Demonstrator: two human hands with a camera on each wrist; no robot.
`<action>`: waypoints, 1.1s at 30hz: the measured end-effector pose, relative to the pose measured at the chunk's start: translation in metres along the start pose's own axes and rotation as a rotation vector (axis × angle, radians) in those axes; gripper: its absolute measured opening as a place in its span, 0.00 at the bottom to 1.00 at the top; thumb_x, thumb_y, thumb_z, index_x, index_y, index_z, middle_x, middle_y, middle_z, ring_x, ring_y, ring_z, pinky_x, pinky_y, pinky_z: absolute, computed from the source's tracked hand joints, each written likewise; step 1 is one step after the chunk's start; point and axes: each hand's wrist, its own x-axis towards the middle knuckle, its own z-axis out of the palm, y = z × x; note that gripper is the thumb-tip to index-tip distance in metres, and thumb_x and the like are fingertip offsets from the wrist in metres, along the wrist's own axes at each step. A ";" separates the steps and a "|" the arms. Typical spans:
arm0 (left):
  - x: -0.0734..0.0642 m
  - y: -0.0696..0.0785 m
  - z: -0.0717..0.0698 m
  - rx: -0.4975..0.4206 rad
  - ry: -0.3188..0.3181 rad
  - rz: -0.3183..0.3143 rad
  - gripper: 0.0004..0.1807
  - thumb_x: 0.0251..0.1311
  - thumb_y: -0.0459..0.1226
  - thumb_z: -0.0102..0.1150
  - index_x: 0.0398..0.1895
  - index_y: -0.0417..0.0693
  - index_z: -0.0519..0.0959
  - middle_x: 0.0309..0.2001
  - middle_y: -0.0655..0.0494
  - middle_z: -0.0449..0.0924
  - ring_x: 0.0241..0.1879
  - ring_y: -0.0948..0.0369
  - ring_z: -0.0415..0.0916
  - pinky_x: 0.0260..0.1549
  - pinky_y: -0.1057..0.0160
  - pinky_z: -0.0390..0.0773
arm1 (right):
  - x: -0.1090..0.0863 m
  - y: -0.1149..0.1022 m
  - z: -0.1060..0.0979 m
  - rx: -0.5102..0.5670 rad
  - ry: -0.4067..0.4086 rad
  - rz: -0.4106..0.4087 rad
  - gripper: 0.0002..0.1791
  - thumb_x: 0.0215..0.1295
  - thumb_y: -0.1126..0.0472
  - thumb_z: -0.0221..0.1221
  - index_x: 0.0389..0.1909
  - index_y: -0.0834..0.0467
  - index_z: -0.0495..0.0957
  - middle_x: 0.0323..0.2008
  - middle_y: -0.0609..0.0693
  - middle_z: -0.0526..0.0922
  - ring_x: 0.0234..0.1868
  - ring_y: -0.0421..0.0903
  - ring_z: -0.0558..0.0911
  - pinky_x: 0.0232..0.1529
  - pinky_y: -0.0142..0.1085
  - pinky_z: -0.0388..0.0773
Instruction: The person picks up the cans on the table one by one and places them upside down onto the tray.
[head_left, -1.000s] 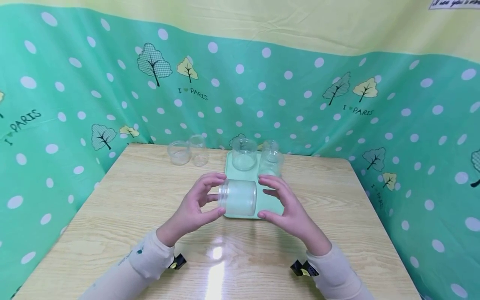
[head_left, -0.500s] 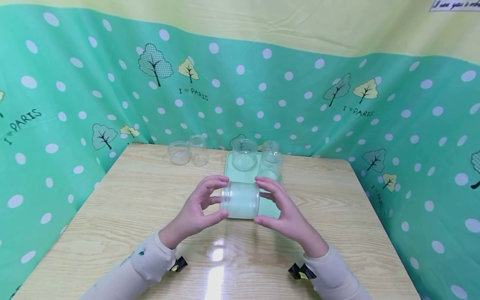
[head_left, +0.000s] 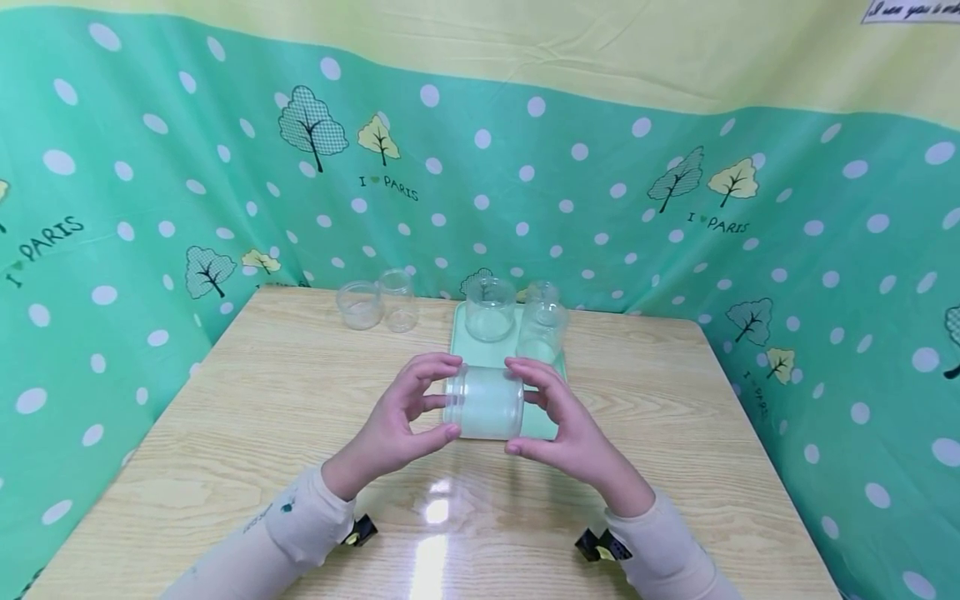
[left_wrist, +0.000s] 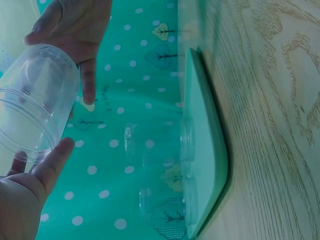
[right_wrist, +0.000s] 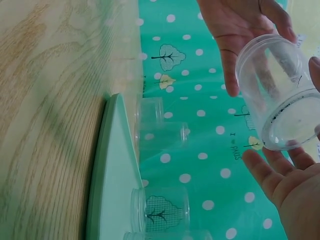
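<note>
A clear, wide-mouthed plastic jar (head_left: 487,404) lies sideways in the air above the front of a light green tray (head_left: 542,425). Its threaded mouth faces left and its base right; no lid is on it. My left hand (head_left: 392,419) holds the mouth end, thumb on the near side and fingers over the far side. At the base end, my right hand (head_left: 576,427) grips the rim between thumb and fingers. In the left wrist view the jar (left_wrist: 42,90) looks see-through, with nothing visible inside. The right wrist view shows right fingertips (right_wrist: 257,165) against its base.
On the tray's back half stand a wide clear jar (head_left: 490,312) and clear containers (head_left: 542,329) at the right, overlapping in view. A low clear tub (head_left: 360,308) and a slim clear jar (head_left: 399,304) stand left of the tray on the wooden table (head_left: 315,358). A dotted curtain (head_left: 480,167) hangs behind.
My right hand has moved left, from just off the jar's base to gripping it. The jar and my left hand have shifted slightly right and nearer.
</note>
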 end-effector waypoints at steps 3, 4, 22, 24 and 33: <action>-0.001 0.001 -0.001 0.012 -0.006 -0.004 0.37 0.52 0.19 0.69 0.66 0.38 0.68 0.70 0.40 0.63 0.70 0.52 0.66 0.55 0.50 0.84 | 0.000 0.000 0.002 0.023 0.005 -0.009 0.51 0.52 0.74 0.75 0.76 0.60 0.60 0.75 0.56 0.61 0.73 0.53 0.67 0.66 0.41 0.77; -0.001 0.001 -0.001 0.019 -0.009 -0.006 0.37 0.52 0.19 0.69 0.66 0.38 0.68 0.70 0.41 0.63 0.70 0.52 0.66 0.55 0.50 0.84 | 0.001 0.001 0.003 0.030 0.007 -0.013 0.50 0.52 0.74 0.75 0.76 0.61 0.60 0.75 0.57 0.62 0.72 0.53 0.67 0.66 0.41 0.78; -0.004 0.000 -0.006 0.086 -0.067 -0.086 0.37 0.57 0.26 0.72 0.68 0.45 0.67 0.74 0.50 0.61 0.73 0.52 0.63 0.58 0.51 0.82 | -0.003 0.010 0.004 0.066 0.022 -0.001 0.48 0.52 0.76 0.74 0.74 0.61 0.62 0.74 0.57 0.63 0.71 0.54 0.68 0.63 0.39 0.79; -0.005 0.000 -0.007 0.089 -0.070 -0.091 0.37 0.57 0.26 0.72 0.69 0.45 0.67 0.74 0.51 0.61 0.73 0.51 0.63 0.58 0.50 0.82 | -0.002 0.010 0.004 0.058 0.017 0.004 0.48 0.53 0.75 0.74 0.74 0.61 0.62 0.74 0.57 0.63 0.71 0.55 0.68 0.63 0.40 0.79; -0.007 0.001 -0.015 0.116 -0.108 -0.114 0.36 0.59 0.28 0.72 0.70 0.49 0.67 0.74 0.54 0.62 0.73 0.52 0.64 0.58 0.50 0.82 | -0.001 0.011 0.004 0.040 0.013 0.018 0.48 0.52 0.74 0.75 0.74 0.60 0.63 0.74 0.56 0.64 0.71 0.55 0.69 0.64 0.40 0.79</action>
